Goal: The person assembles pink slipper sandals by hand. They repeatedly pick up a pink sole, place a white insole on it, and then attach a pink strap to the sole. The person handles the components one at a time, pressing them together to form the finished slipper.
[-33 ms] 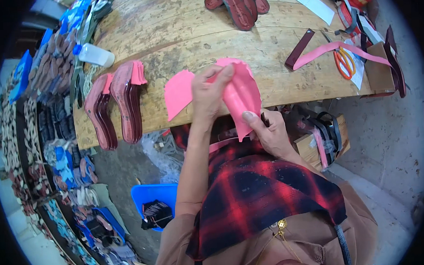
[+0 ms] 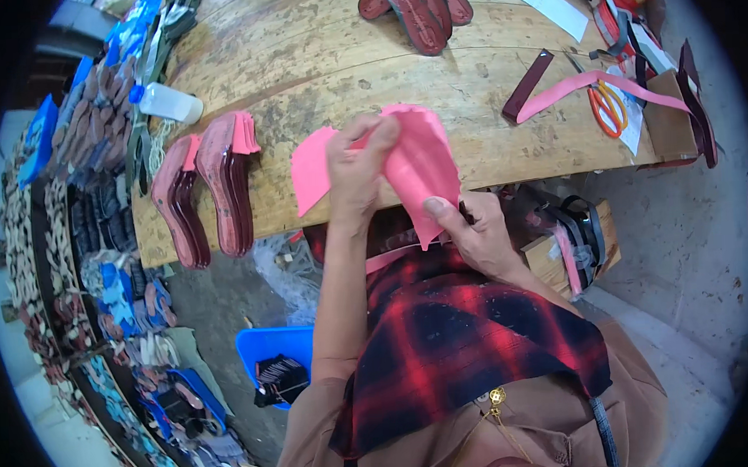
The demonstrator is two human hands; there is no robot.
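Observation:
In front of my waist, at the table's near edge, both hands hold a thin, bright pink sheet [image 2: 425, 152] with a jagged far edge. My left hand [image 2: 356, 167] is closed on its left side, the fingers curled over. My right hand [image 2: 481, 235] grips its lower right edge, thumb on top. A small dark thing shows beside the right-hand fingers, mostly hidden, and I cannot tell its kind. Left of my left hand, a second pink piece [image 2: 309, 171] lies on the table, partly covered by that hand.
On the wooden table [image 2: 318, 94] stand two stacks of maroon insoles [image 2: 226, 186] with pink tabs, and a white bottle [image 2: 168, 102]. Orange-handled scissors [image 2: 609, 115], a pink strip and sandals [image 2: 414, 15] lie farther off. A blue stool [image 2: 250, 347] is below left; shoe racks line the left.
My left hand has shifted slightly left, and the pink sheet has tilted a little with it. My right hand stays nearly in place.

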